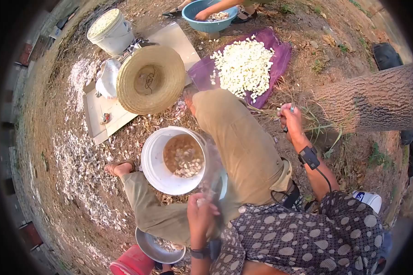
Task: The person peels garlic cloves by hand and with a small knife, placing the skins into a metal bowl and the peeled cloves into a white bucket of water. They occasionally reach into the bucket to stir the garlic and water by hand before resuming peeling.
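Spotted shirt [303,238], bucket [152,160] of cloves [189,167] in water [173,149], right grip [291,118] around tool [285,129], left grip [201,215] unclear.

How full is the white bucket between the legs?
Partly full: inside the white bucket, brownish liquid and pale pieces show below the rim.

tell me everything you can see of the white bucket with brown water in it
The white bucket looks like plastic, round and open-topped. Murky brown water sits inside, with many pale pieces gathered toward one side. It stands mouth up on the littered ground between the person's bent legs; whether it touches either is unclear.
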{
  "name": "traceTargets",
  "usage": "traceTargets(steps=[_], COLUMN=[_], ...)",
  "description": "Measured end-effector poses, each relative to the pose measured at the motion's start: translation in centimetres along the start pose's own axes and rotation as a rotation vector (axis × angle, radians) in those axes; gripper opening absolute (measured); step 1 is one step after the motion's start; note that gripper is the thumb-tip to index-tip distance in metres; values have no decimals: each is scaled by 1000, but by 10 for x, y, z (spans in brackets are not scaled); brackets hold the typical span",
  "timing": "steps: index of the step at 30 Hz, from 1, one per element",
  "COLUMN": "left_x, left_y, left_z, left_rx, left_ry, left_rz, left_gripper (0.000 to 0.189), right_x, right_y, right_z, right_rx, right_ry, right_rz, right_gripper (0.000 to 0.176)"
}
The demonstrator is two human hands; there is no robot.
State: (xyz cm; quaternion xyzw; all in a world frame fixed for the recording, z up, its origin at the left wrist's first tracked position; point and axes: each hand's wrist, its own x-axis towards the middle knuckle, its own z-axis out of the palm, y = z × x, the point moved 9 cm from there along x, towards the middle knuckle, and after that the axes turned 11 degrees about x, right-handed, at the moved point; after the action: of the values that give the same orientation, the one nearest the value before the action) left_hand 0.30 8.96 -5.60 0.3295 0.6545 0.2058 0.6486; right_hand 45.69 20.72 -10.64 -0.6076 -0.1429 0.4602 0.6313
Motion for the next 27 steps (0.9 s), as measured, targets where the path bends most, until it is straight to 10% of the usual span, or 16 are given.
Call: traceTargets(steps=[11,21,27], left_x=[4,2,-10], left_y=[20,21,42], left_z=[5,12,3], left_rx=[-70,-107,-306], left_ry=[41,33,156], left_rz=[23,129,295], left_gripper=[23,10,21], right_x=[78,-62,-187], right_y=[-106,-84,-77], right_z=[40,30,141], right_rx=[204,280,74], right_ry=[-122,-95,-603], right_rz=[-266,-273,-200], right_gripper=[12,9,12])
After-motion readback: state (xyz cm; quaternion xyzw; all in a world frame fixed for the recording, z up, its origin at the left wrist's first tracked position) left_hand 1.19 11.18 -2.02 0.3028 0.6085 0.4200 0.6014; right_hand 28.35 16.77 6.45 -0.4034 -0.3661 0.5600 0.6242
